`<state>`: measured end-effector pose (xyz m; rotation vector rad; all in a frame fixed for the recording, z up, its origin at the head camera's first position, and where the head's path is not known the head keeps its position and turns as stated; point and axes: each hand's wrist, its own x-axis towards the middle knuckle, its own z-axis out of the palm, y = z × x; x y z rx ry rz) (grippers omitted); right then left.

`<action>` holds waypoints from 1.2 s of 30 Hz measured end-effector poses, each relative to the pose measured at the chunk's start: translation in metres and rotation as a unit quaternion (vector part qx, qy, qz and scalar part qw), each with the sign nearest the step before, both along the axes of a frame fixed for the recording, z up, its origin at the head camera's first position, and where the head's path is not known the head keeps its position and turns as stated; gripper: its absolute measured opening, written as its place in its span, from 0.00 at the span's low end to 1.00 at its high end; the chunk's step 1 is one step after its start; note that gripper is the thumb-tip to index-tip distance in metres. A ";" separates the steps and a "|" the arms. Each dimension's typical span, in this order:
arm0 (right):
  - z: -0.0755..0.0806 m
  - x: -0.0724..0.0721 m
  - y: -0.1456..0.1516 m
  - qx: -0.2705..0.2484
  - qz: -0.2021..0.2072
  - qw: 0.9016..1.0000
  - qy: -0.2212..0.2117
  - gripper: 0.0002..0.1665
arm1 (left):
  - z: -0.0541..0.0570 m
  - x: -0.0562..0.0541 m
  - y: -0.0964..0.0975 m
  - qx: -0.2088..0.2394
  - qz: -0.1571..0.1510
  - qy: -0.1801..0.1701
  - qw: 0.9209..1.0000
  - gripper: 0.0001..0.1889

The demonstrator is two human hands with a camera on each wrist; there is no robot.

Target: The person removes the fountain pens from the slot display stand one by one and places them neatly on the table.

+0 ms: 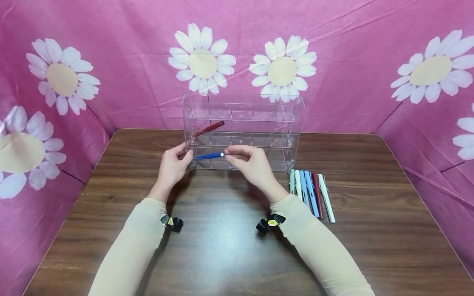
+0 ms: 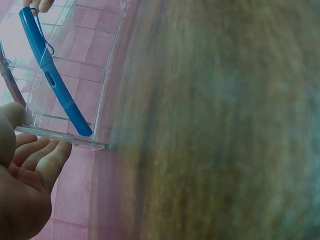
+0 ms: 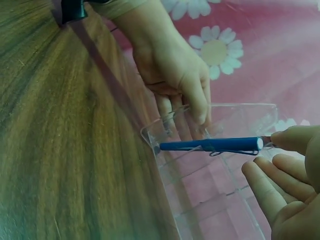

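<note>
A clear plastic rack with several tiers stands on the table. My left hand grips its left side, thumb in front and fingers on the outside. A blue pen lies slanted in a lower tier, its clip and white-ended cap toward the right. Close by that cap end is my right hand, its fingers loosely bent and parted in the right wrist view; it does not appear to pinch the pen. A dark red pen leans in a tier above.
To the right of the rack, several capped pens lie side by side on the wooden table: light green, white, light blue ones and a dark red one. A pink cloth with daisies hangs behind.
</note>
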<state>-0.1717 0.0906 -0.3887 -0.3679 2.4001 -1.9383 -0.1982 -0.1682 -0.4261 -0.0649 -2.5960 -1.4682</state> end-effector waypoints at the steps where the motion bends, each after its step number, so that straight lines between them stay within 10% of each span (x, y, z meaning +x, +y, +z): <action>1: 0.000 0.000 -0.001 -0.003 -0.001 1.000 0.000 0.18 | 0.000 0.000 0.000 -0.001 0.000 0.001 1.000 0.21; 36: -0.008 -0.007 -0.027 0.038 -0.040 0.998 0.030 0.13 | -0.001 -0.001 -0.001 0.002 -0.002 0.005 1.000 0.21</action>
